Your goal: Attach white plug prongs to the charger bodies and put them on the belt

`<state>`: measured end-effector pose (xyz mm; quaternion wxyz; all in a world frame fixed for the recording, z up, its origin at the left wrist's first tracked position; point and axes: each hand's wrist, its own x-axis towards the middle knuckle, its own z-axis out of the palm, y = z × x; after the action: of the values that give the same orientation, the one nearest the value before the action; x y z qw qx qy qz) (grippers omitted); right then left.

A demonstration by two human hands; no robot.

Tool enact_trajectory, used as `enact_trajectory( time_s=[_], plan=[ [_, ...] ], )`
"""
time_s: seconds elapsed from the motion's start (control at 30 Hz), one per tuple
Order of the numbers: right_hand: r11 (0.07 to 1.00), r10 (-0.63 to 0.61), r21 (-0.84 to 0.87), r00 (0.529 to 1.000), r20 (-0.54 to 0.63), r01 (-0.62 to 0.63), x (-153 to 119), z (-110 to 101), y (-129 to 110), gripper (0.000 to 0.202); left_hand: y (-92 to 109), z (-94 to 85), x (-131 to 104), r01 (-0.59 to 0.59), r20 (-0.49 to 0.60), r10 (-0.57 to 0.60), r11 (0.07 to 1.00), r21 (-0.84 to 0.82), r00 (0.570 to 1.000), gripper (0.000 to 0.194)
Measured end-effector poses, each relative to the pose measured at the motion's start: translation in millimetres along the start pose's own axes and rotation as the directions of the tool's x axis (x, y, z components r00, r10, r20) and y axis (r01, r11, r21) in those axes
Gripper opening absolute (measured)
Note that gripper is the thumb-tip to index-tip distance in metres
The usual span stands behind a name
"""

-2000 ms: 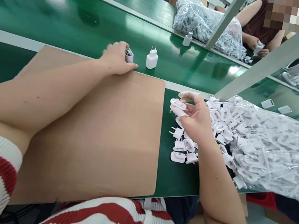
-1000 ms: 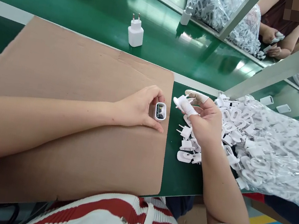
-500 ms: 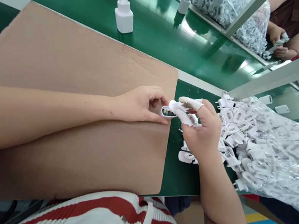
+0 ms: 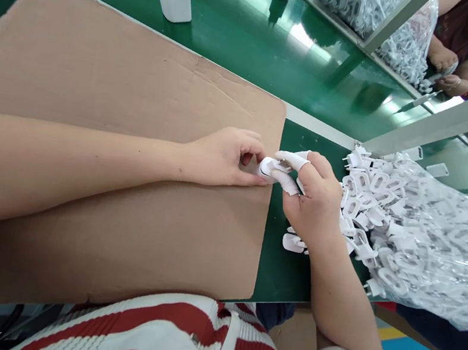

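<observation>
Charger housing [image 4: 262, 176] in L hand [image 4: 234, 160] pinch, plug cap [image 4: 269, 165] in R hand [image 4: 317, 198] fingertip grip at its rim, o/ cardboard [image 4: 153, 221]

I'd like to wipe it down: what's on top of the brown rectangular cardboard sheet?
The left forearm and left hand extend over the brown cardboard sheet; at its right edge, the left hand and right hand hold small white plastic parts. Cardboard under these is hidden.
</observation>
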<state>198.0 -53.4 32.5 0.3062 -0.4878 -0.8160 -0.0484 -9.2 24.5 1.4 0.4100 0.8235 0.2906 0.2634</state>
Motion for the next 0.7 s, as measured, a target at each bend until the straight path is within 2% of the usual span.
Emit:
enact_trajectory(
  time_s=[0.17,0.37,0.53,0.7],
  plan=[
    [1.0,-0.008,-0.005,1.0,-0.024,0.007,0.2,-4.0,-2.7,0.022,2.8,-1.2,0.2,0.003,0.003,-0.003,1.0,0.01,1.0,0.033],
    [0.998,0.022,-0.053,0.999,0.031,-0.02,1.0,2.3,-1.9,0.02,1.5,0.5,0.0,0.005,-0.008,-0.005,1.0,0.006,1.0,0.032],
    [0.996,0.069,-0.063,0.992,0.106,-0.062,6.6,-2.0,-5.7,0.022,2.3,0.8,-0.4,0.002,-0.022,-0.002,1.0,0.006,1.0,0.03],
    [0.988,0.102,-0.122,0.991,0.088,-0.091,6.1,-4.1,-12.0,0.023,2.9,0.3,-1.0,0.017,-0.013,-0.017,1.0,-0.013,1.0,0.031]
  ],
)
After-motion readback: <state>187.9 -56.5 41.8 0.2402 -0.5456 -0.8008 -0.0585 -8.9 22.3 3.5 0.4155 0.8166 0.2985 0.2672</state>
